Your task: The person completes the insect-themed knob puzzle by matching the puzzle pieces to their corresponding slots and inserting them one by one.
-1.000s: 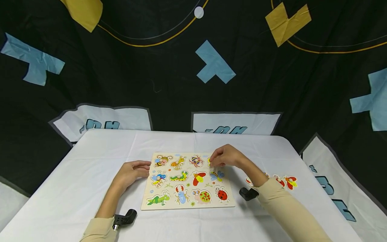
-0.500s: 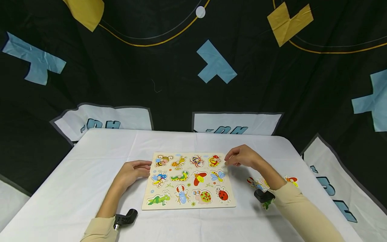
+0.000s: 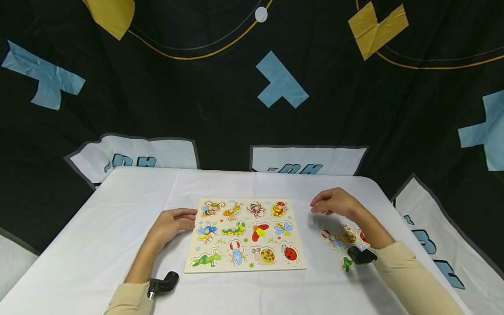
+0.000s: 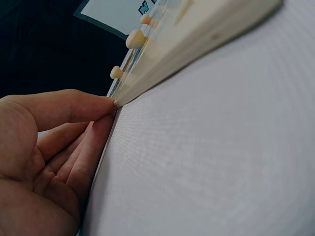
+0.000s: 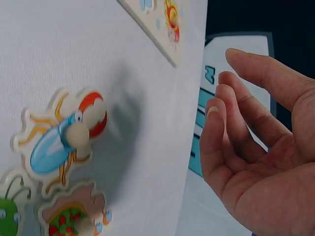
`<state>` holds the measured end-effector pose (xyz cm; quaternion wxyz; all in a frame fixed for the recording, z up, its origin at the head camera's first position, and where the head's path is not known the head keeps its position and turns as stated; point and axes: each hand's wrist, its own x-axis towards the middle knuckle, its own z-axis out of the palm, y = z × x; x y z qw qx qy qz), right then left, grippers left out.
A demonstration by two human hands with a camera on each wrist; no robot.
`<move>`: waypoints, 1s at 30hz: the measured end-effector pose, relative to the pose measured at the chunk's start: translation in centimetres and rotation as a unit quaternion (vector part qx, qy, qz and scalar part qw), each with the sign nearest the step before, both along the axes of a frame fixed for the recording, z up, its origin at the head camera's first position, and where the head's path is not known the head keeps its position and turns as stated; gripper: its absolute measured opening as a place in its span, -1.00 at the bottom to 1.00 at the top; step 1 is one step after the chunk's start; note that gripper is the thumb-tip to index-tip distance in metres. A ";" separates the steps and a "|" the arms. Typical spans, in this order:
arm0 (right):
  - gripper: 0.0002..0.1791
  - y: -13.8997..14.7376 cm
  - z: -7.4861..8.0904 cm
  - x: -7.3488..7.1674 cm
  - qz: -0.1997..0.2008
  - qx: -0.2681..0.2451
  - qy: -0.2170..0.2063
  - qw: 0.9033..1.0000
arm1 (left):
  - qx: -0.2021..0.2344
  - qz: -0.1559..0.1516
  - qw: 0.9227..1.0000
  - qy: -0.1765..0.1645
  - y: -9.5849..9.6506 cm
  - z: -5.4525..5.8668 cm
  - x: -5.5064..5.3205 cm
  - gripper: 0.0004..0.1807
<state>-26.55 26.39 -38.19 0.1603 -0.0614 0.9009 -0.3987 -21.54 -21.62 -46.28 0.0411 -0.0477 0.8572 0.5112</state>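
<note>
A wooden peg puzzle board [image 3: 275, 267] printed with colourful insects lies flat on the table. My left hand [image 3: 175, 224] rests at its left edge, fingertips touching the rim; in the left wrist view the fingers are fairly straight beside the corner, and wooden knobs [image 4: 136, 38] stand up from the board. My right hand [image 3: 334, 203] hovers right of the board, fingers loosely bent and holding nothing. Below it lie loose knobbed pieces: a blue stag beetle [image 5: 47, 152], a snail [image 5: 64, 216] and a green insect [image 5: 10, 211]. The right wrist partly hides this group in the head view.
A white cloth covers the table [image 3: 236, 293]. A black wrist camera [image 3: 163, 284] sits on the left wrist, another camera [image 3: 360, 255] on the right. Behind the table hangs a black curtain [image 3: 220, 109] with blue and gold shapes.
My right hand has let go of the red and yellow bug piece at the board's upper right corner and moved right, toward the loose pieces. My left hand has stayed at the board's edge.
</note>
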 end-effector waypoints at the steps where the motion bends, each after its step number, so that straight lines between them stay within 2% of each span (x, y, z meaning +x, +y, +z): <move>1: -0.60 0.3 0.0 0.0 -0.003 0.003 -0.002 1.000 | -0.001 0.000 1.000 0.000 0.0 0.0 0.0 -0.48; 15: -0.56 4.3 0.5 0.8 -0.019 -0.005 -0.016 1.000 | -0.004 -0.004 1.000 0.005 0.0 0.1 0.0 -0.48; 30: -0.51 8.9 0.3 1.8 -0.040 0.000 -0.003 0.999 | 0.001 0.000 1.000 0.003 0.0 0.0 -0.1 -0.48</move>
